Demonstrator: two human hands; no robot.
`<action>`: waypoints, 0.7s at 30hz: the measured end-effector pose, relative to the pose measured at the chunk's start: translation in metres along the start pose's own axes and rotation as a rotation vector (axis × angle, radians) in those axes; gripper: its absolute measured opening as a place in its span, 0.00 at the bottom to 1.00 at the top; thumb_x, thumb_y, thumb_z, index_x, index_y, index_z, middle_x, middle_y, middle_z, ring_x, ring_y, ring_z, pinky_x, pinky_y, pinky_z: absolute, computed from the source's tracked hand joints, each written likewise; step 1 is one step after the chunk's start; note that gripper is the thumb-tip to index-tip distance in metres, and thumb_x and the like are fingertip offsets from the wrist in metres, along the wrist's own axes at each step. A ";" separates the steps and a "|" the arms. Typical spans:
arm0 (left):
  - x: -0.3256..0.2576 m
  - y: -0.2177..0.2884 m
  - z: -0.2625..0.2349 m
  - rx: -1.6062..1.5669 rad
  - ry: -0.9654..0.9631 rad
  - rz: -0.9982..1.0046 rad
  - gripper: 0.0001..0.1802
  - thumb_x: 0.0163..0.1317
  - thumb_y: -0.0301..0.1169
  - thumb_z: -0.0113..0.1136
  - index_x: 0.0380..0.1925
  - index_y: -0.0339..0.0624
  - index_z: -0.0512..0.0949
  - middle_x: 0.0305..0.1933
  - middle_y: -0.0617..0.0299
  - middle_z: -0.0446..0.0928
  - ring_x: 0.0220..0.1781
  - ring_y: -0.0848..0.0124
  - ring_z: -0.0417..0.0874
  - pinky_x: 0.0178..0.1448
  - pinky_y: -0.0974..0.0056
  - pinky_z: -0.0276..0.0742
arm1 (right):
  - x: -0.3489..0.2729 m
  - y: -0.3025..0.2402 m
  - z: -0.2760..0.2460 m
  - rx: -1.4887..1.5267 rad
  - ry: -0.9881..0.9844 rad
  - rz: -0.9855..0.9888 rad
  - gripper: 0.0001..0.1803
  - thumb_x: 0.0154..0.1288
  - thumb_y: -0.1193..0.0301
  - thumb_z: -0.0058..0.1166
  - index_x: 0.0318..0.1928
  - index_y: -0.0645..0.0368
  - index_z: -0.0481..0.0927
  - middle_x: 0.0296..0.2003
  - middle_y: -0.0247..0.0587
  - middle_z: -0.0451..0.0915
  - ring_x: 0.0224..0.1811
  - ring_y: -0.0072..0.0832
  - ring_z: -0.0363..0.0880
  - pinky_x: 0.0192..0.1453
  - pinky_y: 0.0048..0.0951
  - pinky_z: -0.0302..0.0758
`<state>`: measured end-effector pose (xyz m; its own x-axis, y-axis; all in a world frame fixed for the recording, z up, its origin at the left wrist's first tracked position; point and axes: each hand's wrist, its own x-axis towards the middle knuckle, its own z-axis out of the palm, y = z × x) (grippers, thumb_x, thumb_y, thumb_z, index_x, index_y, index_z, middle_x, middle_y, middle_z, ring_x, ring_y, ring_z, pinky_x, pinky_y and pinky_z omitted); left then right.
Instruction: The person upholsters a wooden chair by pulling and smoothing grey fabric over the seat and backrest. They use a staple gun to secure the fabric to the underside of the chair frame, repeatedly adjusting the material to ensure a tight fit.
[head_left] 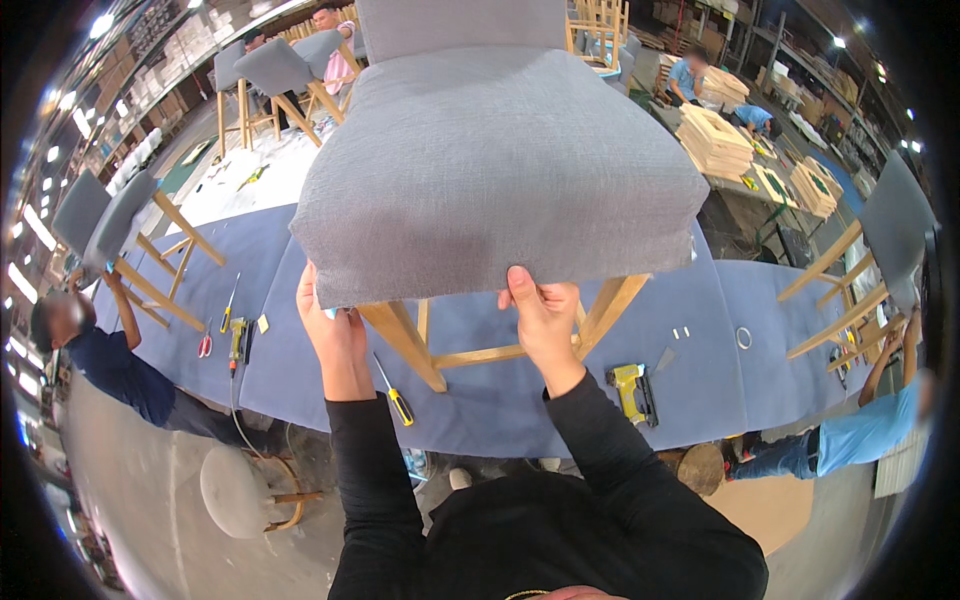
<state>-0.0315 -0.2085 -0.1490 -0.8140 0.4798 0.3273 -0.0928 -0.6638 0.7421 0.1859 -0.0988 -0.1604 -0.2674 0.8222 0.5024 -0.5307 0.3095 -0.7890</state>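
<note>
A grey upholstered chair with light wooden legs stands on a blue padded workbench right in front of me. My left hand grips the front left edge of the seat from below. My right hand holds the front edge of the seat near the right leg, thumb on the fabric. Both black sleeves come up from the bottom of the view.
On the bench lie a yellow-handled screwdriver, a yellow staple gun, another yellow tool and red scissors. People work on similar chairs at left and right. A round stool stands on the floor.
</note>
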 end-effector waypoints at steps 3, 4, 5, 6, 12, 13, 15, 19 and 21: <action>0.009 -0.001 -0.006 0.059 -0.008 -0.007 0.13 0.79 0.33 0.53 0.51 0.36 0.79 0.45 0.62 0.85 0.42 0.77 0.86 0.44 0.71 0.82 | 0.009 0.018 -0.002 -0.006 -0.002 -0.043 0.17 0.74 0.64 0.63 0.29 0.62 0.81 0.25 0.33 0.79 0.26 0.21 0.79 0.32 0.25 0.74; 0.008 -0.001 -0.007 0.048 0.009 -0.016 0.12 0.78 0.33 0.54 0.51 0.36 0.79 0.45 0.62 0.85 0.42 0.76 0.86 0.44 0.71 0.81 | 0.007 0.020 -0.002 0.007 -0.005 -0.049 0.16 0.74 0.64 0.63 0.30 0.62 0.81 0.26 0.33 0.79 0.27 0.21 0.79 0.32 0.26 0.76; 0.008 -0.002 -0.006 0.034 0.022 -0.021 0.12 0.77 0.32 0.54 0.51 0.36 0.79 0.45 0.62 0.85 0.42 0.76 0.86 0.44 0.71 0.81 | 0.008 0.019 -0.001 0.022 -0.007 -0.061 0.15 0.74 0.64 0.63 0.32 0.62 0.82 0.27 0.33 0.80 0.28 0.21 0.79 0.33 0.27 0.77; 0.008 -0.002 -0.003 0.021 0.035 -0.026 0.11 0.77 0.31 0.55 0.50 0.36 0.79 0.45 0.62 0.85 0.42 0.76 0.86 0.44 0.71 0.81 | 0.010 0.018 0.000 0.036 -0.009 -0.074 0.15 0.74 0.65 0.63 0.33 0.63 0.82 0.28 0.33 0.80 0.28 0.21 0.79 0.34 0.28 0.79; 0.006 -0.001 -0.012 0.053 -0.002 -0.003 0.14 0.74 0.27 0.55 0.56 0.36 0.74 0.51 0.60 0.81 0.52 0.68 0.84 0.55 0.61 0.82 | 0.007 0.020 0.005 0.186 -0.026 -0.070 0.13 0.73 0.66 0.63 0.37 0.64 0.82 0.34 0.34 0.81 0.34 0.22 0.80 0.37 0.33 0.84; 0.009 0.000 -0.017 0.100 0.019 0.003 0.11 0.73 0.26 0.56 0.52 0.36 0.76 0.50 0.59 0.82 0.50 0.69 0.85 0.53 0.64 0.81 | 0.009 0.028 0.001 0.198 -0.052 -0.067 0.12 0.73 0.66 0.63 0.37 0.64 0.83 0.34 0.35 0.81 0.34 0.23 0.80 0.37 0.33 0.84; 0.011 0.009 -0.022 0.197 0.070 0.013 0.06 0.70 0.25 0.60 0.44 0.34 0.80 0.49 0.57 0.83 0.46 0.71 0.85 0.50 0.68 0.79 | 0.012 0.044 -0.010 0.223 -0.108 -0.051 0.12 0.74 0.66 0.63 0.39 0.63 0.83 0.35 0.36 0.82 0.34 0.24 0.80 0.37 0.34 0.84; 0.030 0.068 -0.009 1.080 0.043 0.671 0.01 0.65 0.22 0.64 0.35 0.37 0.82 0.48 0.56 0.83 0.50 0.67 0.81 0.60 0.63 0.73 | 0.026 0.060 -0.014 0.151 -0.171 -0.146 0.13 0.73 0.64 0.63 0.42 0.63 0.82 0.39 0.37 0.83 0.35 0.26 0.82 0.40 0.34 0.83; 0.003 0.096 0.055 1.134 0.119 0.941 0.03 0.61 0.22 0.68 0.34 0.40 0.82 0.49 0.55 0.83 0.52 0.65 0.81 0.63 0.59 0.72 | 0.042 0.071 -0.016 0.075 -0.256 -0.293 0.14 0.73 0.64 0.63 0.45 0.63 0.82 0.42 0.37 0.83 0.39 0.26 0.82 0.45 0.34 0.83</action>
<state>-0.0114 -0.2396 -0.0449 -0.3655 0.0505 0.9294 0.9258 0.1231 0.3574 0.1500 -0.0342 -0.2012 -0.2827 0.5556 0.7819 -0.6693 0.4696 -0.5757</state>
